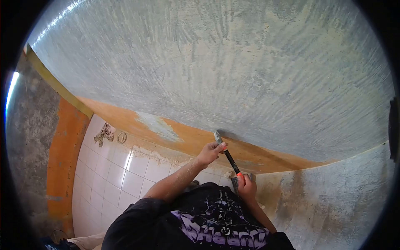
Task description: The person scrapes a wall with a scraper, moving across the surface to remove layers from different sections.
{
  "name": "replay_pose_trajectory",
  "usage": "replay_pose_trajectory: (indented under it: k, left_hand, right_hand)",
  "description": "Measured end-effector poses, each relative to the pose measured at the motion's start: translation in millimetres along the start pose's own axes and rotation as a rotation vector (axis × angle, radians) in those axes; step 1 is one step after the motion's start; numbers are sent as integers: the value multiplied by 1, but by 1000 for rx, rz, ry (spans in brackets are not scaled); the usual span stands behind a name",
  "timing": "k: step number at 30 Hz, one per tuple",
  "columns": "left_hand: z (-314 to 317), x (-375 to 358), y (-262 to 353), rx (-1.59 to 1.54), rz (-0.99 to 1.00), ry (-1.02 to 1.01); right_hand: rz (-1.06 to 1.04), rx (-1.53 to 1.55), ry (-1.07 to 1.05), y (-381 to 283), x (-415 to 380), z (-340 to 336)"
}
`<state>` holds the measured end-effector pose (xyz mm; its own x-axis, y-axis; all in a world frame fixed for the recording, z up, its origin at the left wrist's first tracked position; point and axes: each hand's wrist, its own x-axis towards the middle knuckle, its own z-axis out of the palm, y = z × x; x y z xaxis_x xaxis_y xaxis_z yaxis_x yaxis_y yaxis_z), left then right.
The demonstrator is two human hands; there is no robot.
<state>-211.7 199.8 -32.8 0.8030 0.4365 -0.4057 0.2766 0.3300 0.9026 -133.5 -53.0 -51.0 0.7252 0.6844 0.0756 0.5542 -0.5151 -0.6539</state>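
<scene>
Both of my hands are on a long-handled tool (231, 161) with a black shaft, orange bands and a pale grey metal end. My left hand (209, 153) is closed around its upper part, just below the metal end. Lower down, my right hand (247, 187) grips the orange-banded end of the shaft. The tool slants upward to the left, its metal end overlapping the lower part of the grey, streaked wall (233, 83). A dark grey piece beside my right hand is partly hidden, and I cannot tell whether it belongs to the tool.
Below the grey area runs an orange band of wall (196, 132) with a bare patch (158, 126). Dust lines the edge of the white tiled floor (135, 168). A crumpled cloth (104, 134) and a ring-shaped item (121, 137) lie near the left corner. Another wall (321, 196) stands right.
</scene>
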Motion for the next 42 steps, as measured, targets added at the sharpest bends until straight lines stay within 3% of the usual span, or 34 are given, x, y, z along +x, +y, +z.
replay_pose_trajectory:
  k: [10,18,31,42]
  left_hand:
    - [-56,-23,13,-69,-80,129]
    - [-63,-30,21,-74,-74,-75]
    - [-83,-23,16,-157,-89,-193]
    - [-83,-27,14,57,82,16]
  right_hand:
    - [-47,26,-72,-48,22,36]
    - [37,193,-88,-55,12,45]
    - [82,39,-9,-68,-8,59]
    - [105,74,39,-76,-16,78]
